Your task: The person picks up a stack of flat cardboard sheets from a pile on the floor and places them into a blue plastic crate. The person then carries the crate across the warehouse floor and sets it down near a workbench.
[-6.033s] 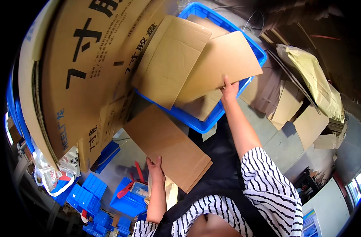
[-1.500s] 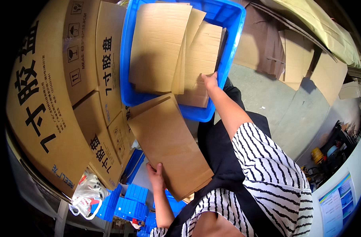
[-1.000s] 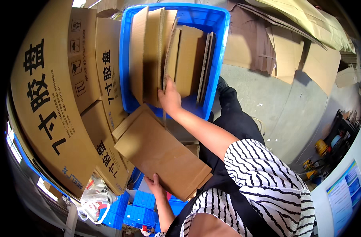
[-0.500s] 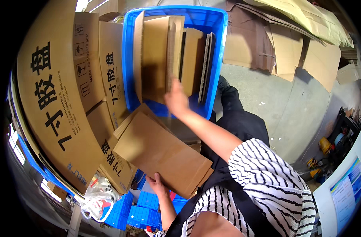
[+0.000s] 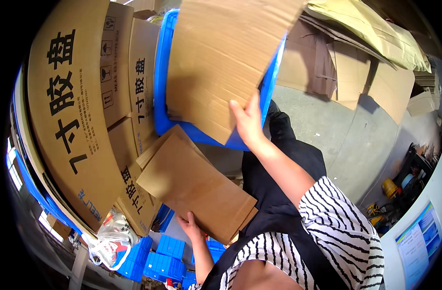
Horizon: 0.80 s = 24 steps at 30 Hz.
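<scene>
My right hand point(image 5: 250, 121) grips the near right edge of a large cardboard sheet point(image 5: 226, 58), thumb on top. The sheet is raised and tilted over a blue plastic crate point(image 5: 161, 96), hiding most of what is inside. Lower down, my left hand point(image 5: 191, 227) holds the near edge of a small stack of brown cardboard pieces point(image 5: 197, 186), with the thumb on top and the other fingers partly hidden beneath. This stack lies slanted between the crate and my body.
Large printed cardboard cartons point(image 5: 68, 121) stand along the left. A white plastic bag point(image 5: 112, 241) hangs below them, near small blue bins point(image 5: 165, 263). Flattened cardboard point(image 5: 349, 72) lies on the floor at right. A board with a poster point(image 5: 419, 241) stands at lower right.
My right hand has moved right and drawn a large cardboard sheet up out of the crate; it was among the upright pieces before. My left hand and its stack have barely moved.
</scene>
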### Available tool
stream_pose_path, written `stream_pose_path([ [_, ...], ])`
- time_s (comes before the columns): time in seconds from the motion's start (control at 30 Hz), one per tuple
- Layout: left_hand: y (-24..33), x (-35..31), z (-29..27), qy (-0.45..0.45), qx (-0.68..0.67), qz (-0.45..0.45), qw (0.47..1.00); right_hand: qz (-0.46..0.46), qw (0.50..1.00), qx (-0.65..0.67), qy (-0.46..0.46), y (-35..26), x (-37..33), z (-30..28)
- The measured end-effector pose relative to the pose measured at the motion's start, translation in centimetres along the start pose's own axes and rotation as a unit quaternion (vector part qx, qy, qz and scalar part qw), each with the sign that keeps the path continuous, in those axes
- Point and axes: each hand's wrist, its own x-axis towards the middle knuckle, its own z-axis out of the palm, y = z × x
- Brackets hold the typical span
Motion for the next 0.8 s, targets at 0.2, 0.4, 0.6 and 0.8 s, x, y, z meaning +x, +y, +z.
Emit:
stream_pose_path([
  [0.2,-0.9,0.0,-0.7,0.011,-0.031,-0.014,0.999,0.177,0.977,0.018,-0.120,13.5,3.1,1.1],
  [0.4,-3.4,-0.6,-0.8,0.022,-0.003,-0.050,0.998,0.057,0.792,-0.605,-0.057,19.7,6.5,-4.1],
  [0.6,-4.6,-0.4,0.2,0.030,0.009,-0.075,0.997,0.178,0.879,-0.411,0.161,23.2,11.9,-4.1],
  [0.8,-5.9,-0.8,1.3,0.038,-0.018,-0.104,0.994,0.178,0.801,-0.543,0.181,24.1,12.0,-2.1],
])
